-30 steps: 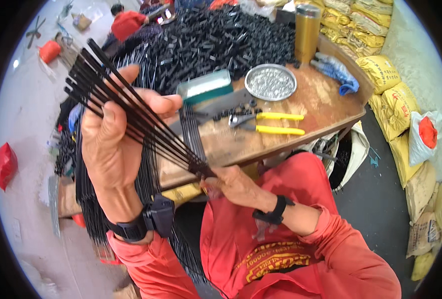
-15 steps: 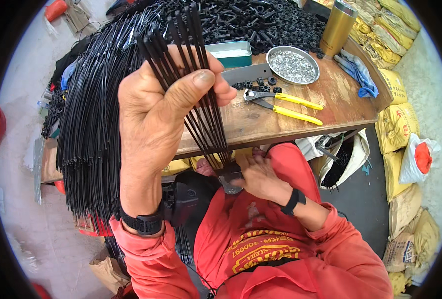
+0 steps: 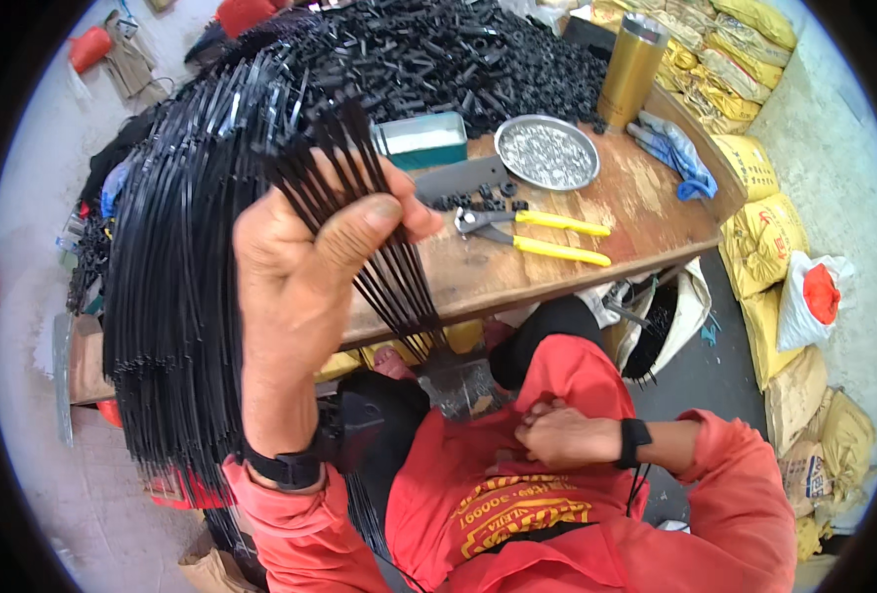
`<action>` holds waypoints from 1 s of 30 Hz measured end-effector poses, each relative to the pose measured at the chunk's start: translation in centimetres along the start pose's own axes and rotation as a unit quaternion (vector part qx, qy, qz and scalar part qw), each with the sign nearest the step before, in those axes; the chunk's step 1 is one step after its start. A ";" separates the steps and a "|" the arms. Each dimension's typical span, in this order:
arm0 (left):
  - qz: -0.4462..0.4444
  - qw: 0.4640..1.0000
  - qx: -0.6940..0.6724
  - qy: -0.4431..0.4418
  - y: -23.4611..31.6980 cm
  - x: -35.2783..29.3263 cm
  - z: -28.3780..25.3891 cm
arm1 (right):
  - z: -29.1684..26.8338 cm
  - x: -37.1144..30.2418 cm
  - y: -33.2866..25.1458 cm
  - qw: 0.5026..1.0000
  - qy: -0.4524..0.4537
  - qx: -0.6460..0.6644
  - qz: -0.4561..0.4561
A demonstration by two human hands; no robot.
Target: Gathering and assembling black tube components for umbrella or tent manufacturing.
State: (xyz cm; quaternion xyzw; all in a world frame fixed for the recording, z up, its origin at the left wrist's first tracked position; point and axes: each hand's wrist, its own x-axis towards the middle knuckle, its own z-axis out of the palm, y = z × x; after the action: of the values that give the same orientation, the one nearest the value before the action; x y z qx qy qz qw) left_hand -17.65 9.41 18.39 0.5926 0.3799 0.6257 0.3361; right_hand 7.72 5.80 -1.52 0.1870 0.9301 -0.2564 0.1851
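My left hand [image 3: 300,237] is closed around several thin black rods [image 3: 394,296], raised in front of the table edge. Their upper ends stick out above my fist, and the lower ends hang slanting over the gap between my legs. My right hand [image 3: 569,435] rests low against the red apron [image 3: 498,455], its fingers curled in. Whether anything is inside those fingers is hidden. Beyond the left hand, on the wooden table, lie yellow-handled pliers [image 3: 562,222] and a few small black rings [image 3: 478,198].
A thick mass of long black rods [image 3: 167,306] drapes over the table's left side. Behind lies a heap of black parts [image 3: 438,64]. A round dish [image 3: 549,185] of small shiny pieces, a teal box [image 3: 438,156], gold tumbler [image 3: 634,74] and blue cloth [image 3: 677,158] stand around. Yellow sacks [image 3: 766,237] line the right.
My right hand has left the lower ends of the rods, moved right and down to the apron, and curled its fingers. The left hand still grips the rods. The view has shifted slightly.
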 end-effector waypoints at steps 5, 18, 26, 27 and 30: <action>-0.043 0.999 -0.026 0.009 0.1 0.1 -0.1 | -10.8 -2.8 1.2 0.954 0.145 0.261 -0.031; -0.038 0.999 -0.008 0.004 -0.1 0.4 2.4 | -21.3 0.4 3.8 0.542 0.348 0.749 -0.157; -0.036 0.999 0.001 0.029 -0.1 0.0 1.3 | -21.1 2.4 0.7 0.670 0.262 0.673 -0.170; -0.034 0.999 0.002 0.029 -0.1 0.0 1.2 | -21.2 2.6 0.3 0.707 0.268 0.635 -0.157; -0.030 0.998 -0.023 0.051 -0.4 0.0 1.2 | -20.8 4.3 -0.2 0.726 0.299 0.593 -0.181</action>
State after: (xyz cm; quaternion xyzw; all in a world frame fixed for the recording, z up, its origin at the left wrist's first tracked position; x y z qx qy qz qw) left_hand -16.42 9.70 18.08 0.5405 0.3999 0.6531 0.3483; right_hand -1.21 18.06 13.32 0.1539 0.6123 -0.7149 -0.3005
